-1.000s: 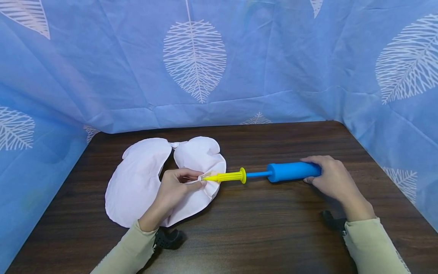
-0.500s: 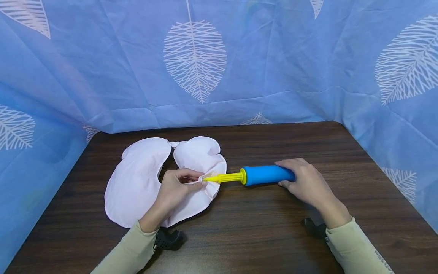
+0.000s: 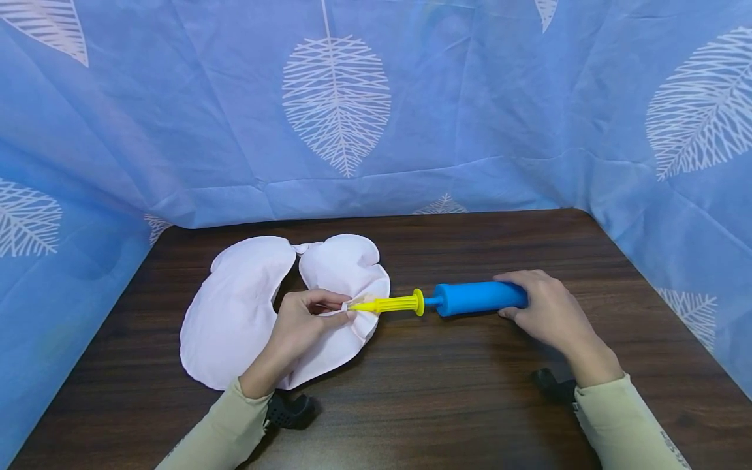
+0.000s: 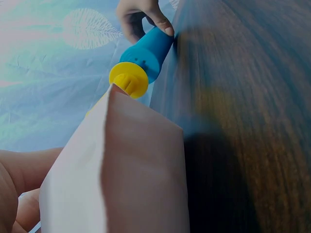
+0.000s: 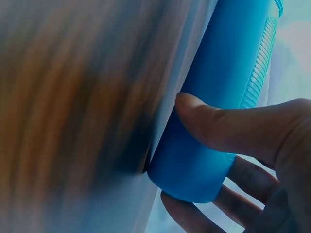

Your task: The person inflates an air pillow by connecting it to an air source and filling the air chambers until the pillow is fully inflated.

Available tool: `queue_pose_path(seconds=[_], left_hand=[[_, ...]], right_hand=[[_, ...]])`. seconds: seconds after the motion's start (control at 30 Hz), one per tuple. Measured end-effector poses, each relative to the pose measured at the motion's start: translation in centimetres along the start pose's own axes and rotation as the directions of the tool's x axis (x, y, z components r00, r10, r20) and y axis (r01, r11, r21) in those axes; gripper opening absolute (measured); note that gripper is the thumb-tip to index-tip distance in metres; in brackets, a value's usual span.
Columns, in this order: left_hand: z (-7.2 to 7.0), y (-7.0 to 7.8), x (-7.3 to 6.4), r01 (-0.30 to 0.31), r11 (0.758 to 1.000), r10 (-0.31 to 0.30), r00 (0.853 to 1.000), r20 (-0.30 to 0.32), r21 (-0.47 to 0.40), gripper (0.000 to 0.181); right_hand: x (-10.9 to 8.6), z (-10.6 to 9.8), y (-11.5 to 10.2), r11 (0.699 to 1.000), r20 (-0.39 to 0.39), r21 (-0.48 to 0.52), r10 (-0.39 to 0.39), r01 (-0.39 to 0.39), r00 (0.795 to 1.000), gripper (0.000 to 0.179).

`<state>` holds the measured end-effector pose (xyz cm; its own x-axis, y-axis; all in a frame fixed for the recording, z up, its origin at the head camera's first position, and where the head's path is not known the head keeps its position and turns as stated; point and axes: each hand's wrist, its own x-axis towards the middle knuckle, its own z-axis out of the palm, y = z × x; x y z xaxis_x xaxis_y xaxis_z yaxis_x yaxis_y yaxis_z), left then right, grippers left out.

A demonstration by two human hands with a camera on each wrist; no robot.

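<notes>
A pale pink, U-shaped inflatable neck pillow (image 3: 226, 320) lies on the table, puffed up on its left side and creased on its right. My left hand (image 3: 296, 326) pinches the pillow around its valve, where the yellow nozzle of a hand pump (image 3: 478, 298) points in; the fingers partly hide the tip. My right hand (image 3: 549, 313) grips the far end of the pump's blue barrel, thumb on the near side. A short length of blue rod shows between barrel and yellow flange. In the right wrist view the thumb and fingers wrap the blue barrel (image 5: 214, 87).
The dark wood-grain table (image 3: 423, 405) reaches back to a blue curtain (image 3: 470, 117) with white leaf prints, which also hangs along both sides. A black wrist mount (image 3: 290, 411) sits under the left wrist, another (image 3: 552, 386) under the right.
The right hand slid the blue barrel left until it met the yellow flange, then drew it partway back right, baring some rod. The left hand and pillow stayed in place.
</notes>
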<state>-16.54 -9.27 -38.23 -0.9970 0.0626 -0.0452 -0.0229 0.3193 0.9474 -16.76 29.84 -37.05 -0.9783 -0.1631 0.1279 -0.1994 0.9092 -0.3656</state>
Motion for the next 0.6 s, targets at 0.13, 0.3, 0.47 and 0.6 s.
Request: queue_pose_path(seconds=[0.13,0.3,0.47,0.6], left_hand=[[0.0,0.0,0.0,0.007,1.0,-0.007,1.0,-0.002,-0.001,0.017],[0.0,0.0,0.0,0.009,1.0,-0.009,1.0,-0.004,0.0,0.017],[0.0,-0.1,0.1,-0.002,1.0,0.002,1.0,-0.006,0.007,0.018],[-0.1,-0.2,0.2,-0.004,1.0,0.005,1.0,-0.007,0.014,0.019]], right_hand=[[-0.2,-0.9,1.5,0.998,0.012,-0.008,0.063,-0.063,0.998,0.052],[-0.5,-1.8,3.4,0.992,0.009,-0.02,0.127,-0.127,0.992,0.052],[-0.8,-2.3,5.0,0.987,-0.005,-0.028,0.161,-0.161,0.987,0.052],[-0.8,-2.4,5.5,0.985,-0.017,-0.031,0.168,-0.169,0.986,0.051]])
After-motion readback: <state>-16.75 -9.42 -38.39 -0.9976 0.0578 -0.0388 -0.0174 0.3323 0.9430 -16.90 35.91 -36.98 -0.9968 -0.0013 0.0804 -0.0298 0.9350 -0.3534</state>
